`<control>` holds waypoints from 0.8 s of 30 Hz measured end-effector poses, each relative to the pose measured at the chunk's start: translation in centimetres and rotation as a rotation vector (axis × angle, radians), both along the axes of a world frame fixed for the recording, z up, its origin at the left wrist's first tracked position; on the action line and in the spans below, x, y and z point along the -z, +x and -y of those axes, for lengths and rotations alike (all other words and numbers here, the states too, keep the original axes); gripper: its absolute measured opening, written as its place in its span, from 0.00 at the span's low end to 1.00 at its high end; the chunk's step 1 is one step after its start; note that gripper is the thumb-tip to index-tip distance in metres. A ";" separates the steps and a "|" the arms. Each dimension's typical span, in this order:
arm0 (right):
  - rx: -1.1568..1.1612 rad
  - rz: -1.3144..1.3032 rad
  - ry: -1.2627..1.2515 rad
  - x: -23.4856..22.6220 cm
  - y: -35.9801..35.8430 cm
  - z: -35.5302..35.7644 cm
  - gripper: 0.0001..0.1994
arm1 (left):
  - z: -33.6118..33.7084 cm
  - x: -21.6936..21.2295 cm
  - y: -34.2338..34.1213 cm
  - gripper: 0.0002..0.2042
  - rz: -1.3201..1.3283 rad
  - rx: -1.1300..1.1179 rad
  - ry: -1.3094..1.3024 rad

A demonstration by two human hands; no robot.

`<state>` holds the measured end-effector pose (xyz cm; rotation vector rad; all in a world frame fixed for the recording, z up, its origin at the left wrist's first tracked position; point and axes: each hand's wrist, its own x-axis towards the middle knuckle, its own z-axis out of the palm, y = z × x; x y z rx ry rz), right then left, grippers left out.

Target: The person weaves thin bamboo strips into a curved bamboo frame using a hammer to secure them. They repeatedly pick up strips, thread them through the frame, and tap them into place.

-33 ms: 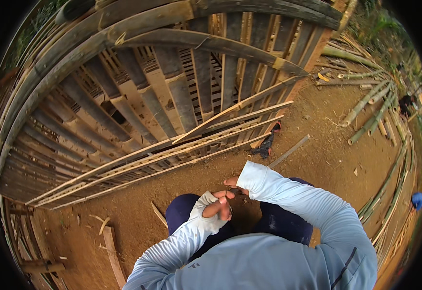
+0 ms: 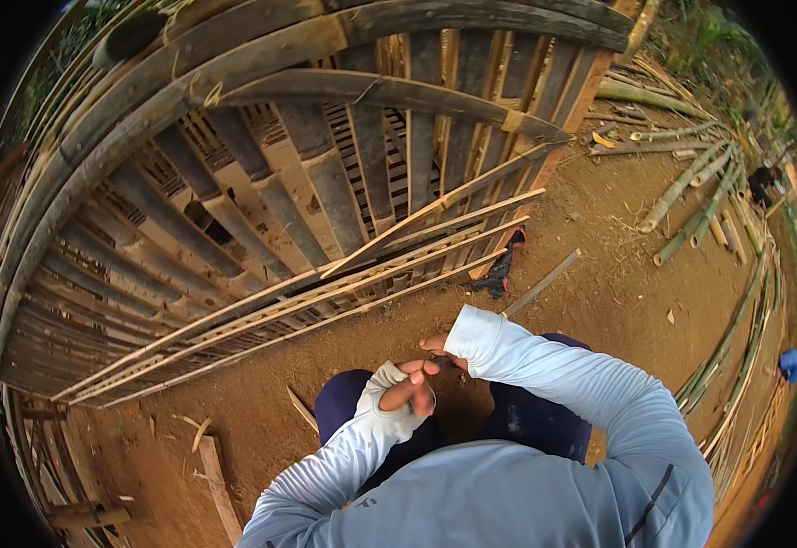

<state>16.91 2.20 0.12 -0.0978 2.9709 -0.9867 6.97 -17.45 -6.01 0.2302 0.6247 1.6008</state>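
Observation:
In front of my knees, my left hand (image 2: 407, 391) is closed, its thumb and forefinger pinched together and a pale cuff pulled over the palm. Just beyond it is my right hand (image 2: 438, 346), fingers bent in and partly covered by the light blue sleeve (image 2: 544, 356). The fingertips of both hands nearly meet. A small dark bit shows between them, too small and blurred to name. Past the right cuff, a long flat grey strip (image 2: 544, 283) slants over the soil; its near end is hidden behind the sleeve.
A large slatted bamboo frame (image 2: 343, 192) stands ahead, with long thin split strips (image 2: 298, 300) along its lower side. A dark cloth-like thing (image 2: 499, 269) lies by its corner. Cut bamboo poles (image 2: 691, 196) are piled at right. A plank (image 2: 219, 489) rests at lower left.
The view has shifted slightly, so the bamboo frame and poles sit a little further left. My hands keep nearly the same pose, fingertips close together.

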 end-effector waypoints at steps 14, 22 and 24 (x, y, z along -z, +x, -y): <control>0.148 -0.277 -0.017 3.4 0.1 1.5 0.16 | 0.4 -0.4 -2.3 0.12 -0.085 -0.083 -0.053; 0.609 0.227 -0.763 0.7 1.9 4.3 0.10 | -0.2 -0.7 -5.0 0.08 -0.255 -0.198 -0.121; 0.529 0.133 -0.608 1.4 2.6 4.5 0.10 | -0.5 -1.3 -4.6 0.08 -0.208 -0.226 -0.076</control>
